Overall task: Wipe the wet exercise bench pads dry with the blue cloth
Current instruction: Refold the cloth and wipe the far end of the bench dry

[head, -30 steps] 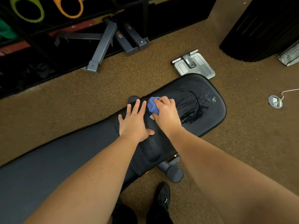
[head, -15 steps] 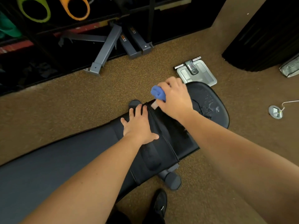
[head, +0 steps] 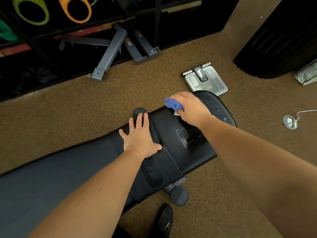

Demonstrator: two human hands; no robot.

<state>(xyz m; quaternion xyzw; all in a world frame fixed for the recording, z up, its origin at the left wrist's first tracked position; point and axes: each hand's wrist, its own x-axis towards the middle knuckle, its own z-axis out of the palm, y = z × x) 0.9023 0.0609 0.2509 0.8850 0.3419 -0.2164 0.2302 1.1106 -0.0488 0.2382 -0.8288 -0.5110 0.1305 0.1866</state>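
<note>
— What are you wearing on your arms?
— Nothing; both my forearms are showing bare, no sleeves, and my left hand and right hand are ungloved.
— And below them?
— I'm wearing a black shoe.

- I see brown speckled carpet carrying everything here.
- The exercise bench runs across it: a long grey back pad and a black seat pad with wet streaks.
- My left hand rests flat on the bench where the pads meet; my right hand grips the blue cloth on the seat pad's far edge.
- On the carpet: a grey bathroom scale just beyond the seat pad, grey metal frame legs, a round floor outlet, a black shoe.
</note>
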